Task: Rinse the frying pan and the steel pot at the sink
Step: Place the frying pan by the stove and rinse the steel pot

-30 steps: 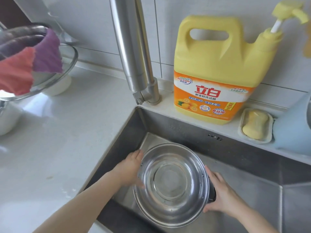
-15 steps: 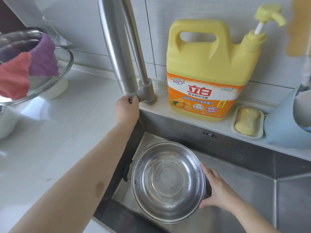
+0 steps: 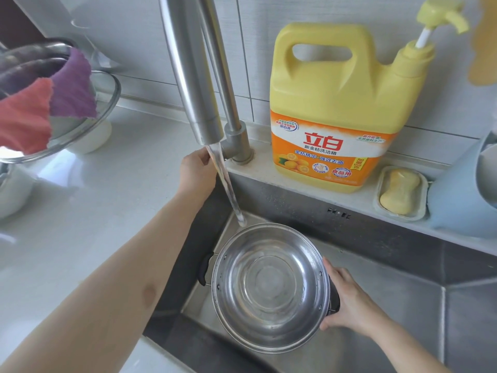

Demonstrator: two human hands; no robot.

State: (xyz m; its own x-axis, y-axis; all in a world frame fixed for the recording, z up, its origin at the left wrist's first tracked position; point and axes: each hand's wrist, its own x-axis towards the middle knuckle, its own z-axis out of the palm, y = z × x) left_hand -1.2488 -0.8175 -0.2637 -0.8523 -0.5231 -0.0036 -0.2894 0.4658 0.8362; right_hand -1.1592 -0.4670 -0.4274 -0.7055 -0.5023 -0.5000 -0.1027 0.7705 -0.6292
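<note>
With the left hand (image 3: pixel 197 172) curled at the tap (image 3: pixel 236 146) lever and the right hand (image 3: pixel 347 300) gripping the pot (image 3: pixel 271 286) handle in the sink (image 3: pixel 403 305), water (image 3: pixel 228 189) lands beyond the rim, so it may splash outside unless the pot shifts.

Shiny round steel pot (image 3: pixel 271 288) with black side handles, mouth up, in the sink (image 3: pixel 403 300)
</note>
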